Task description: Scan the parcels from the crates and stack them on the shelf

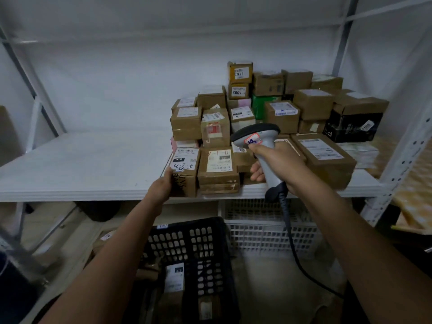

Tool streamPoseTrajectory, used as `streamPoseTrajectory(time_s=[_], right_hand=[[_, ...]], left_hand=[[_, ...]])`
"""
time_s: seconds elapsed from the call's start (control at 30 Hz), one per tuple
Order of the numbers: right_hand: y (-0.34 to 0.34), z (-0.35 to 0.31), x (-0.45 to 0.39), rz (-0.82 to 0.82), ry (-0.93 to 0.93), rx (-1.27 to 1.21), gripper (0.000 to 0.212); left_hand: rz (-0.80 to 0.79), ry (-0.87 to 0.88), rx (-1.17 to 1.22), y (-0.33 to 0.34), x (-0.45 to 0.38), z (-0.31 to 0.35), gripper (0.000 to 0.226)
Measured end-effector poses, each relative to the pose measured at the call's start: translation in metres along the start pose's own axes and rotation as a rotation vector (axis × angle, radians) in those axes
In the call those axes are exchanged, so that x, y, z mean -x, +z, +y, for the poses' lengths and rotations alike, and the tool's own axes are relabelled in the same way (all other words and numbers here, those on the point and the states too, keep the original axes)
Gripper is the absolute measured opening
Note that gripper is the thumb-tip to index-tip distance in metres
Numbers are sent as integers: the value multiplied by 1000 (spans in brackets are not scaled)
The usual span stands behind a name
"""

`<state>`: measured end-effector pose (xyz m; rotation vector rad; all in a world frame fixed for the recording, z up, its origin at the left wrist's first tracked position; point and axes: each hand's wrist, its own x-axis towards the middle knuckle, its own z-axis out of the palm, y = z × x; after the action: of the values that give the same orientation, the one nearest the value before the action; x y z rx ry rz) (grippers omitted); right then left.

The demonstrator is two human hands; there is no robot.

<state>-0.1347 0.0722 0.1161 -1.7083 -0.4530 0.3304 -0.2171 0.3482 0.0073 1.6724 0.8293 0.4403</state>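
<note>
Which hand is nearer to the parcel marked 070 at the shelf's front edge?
Left. The left hand touches the near left side of the 070 parcel. The right hand grips the scanner, off to that parcel's right.

The small brown box (238, 91) high in the stack bears a label reading "4003", and the yellow box (240, 73) above it shows digits too blurred to read. A black tag reading "070" sits on the label of the front left parcel (184, 169), above illegible handwriting
</note>
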Motion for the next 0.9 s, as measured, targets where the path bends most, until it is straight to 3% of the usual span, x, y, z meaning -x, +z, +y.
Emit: streamPoseTrajectory(time_s=[0.33,0.57,0.77,0.9], right_hand=[[7,34,2,-58,74,36,27],[13,43,7,-173,106,88,28],[20,51,19,-280,142,117,28],[38,63,26,-350,178,135,29]], left_hand=[[33,51,53,15,-15,4,66],[80,110,-75,10,-6,-5,72],[213,145,-55,-13,7,-49,69],[192,117,-15,-16,21,-79,59]])
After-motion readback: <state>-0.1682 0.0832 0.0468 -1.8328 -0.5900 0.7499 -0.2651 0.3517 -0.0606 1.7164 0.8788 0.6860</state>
